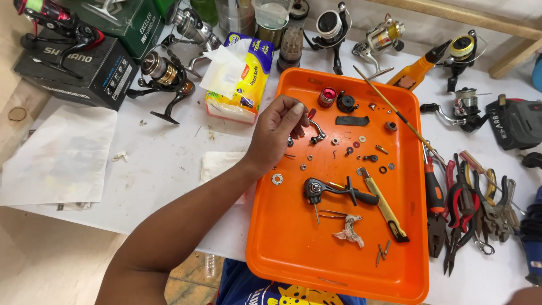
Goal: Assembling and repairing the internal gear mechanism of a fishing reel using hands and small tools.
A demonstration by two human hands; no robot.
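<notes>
Orange tray (282,248), left fingers (291,116) pinching bent metal part (317,131)

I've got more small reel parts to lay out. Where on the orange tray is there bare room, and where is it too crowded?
Free: the orange tray near end, below the black reel body and crumpled rag, and its left strip under the left hand. Crowded: the far half, strewn with washers and screws around the red cap; the pliers fill the table beside its right rim.

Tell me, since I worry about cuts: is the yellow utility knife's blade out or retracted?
Cannot tell. The yellow utility knife lies flat in the orange tray, clear of the left hand, its ends too small to show a blade.
</notes>
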